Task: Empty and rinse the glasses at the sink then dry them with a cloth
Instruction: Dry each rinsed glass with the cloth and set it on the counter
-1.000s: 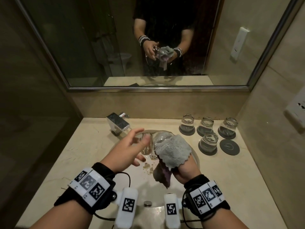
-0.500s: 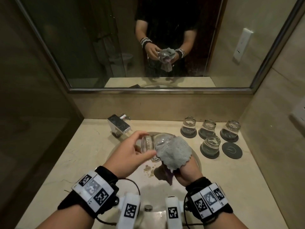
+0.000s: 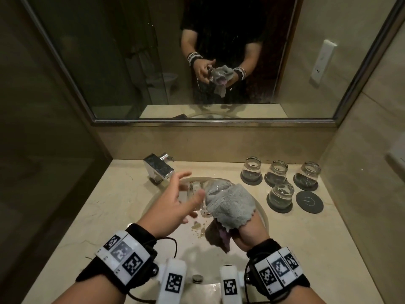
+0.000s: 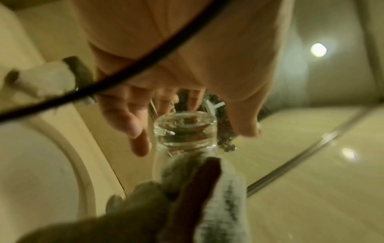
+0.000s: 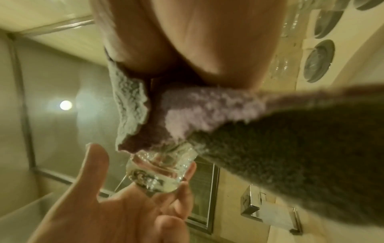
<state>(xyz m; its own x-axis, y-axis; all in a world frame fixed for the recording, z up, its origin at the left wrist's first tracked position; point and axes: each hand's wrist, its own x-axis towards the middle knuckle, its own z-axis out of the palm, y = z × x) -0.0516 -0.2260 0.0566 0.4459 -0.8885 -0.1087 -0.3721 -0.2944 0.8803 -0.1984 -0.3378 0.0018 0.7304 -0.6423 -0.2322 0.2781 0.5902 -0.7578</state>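
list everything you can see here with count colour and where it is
held glass: 1, clear, over the basin, far end wrapped in the cloth
cloth: 1, grey with a purple side, bunched round the glass
glasses on coasters: 4, clear, counter right of the basin
coasters: 5, dark grey, four under glasses, one bare at the near right
tap: 1, chrome, behind the basin on the left
basin: 1, pale, set into the beige counter
mirror: 1, metal-framed, on the wall above
wall plates: 2, white, right wall
left hand: 1, fingers spread at the glass's bare end
right hand: 1, grips the cloth-wrapped glass
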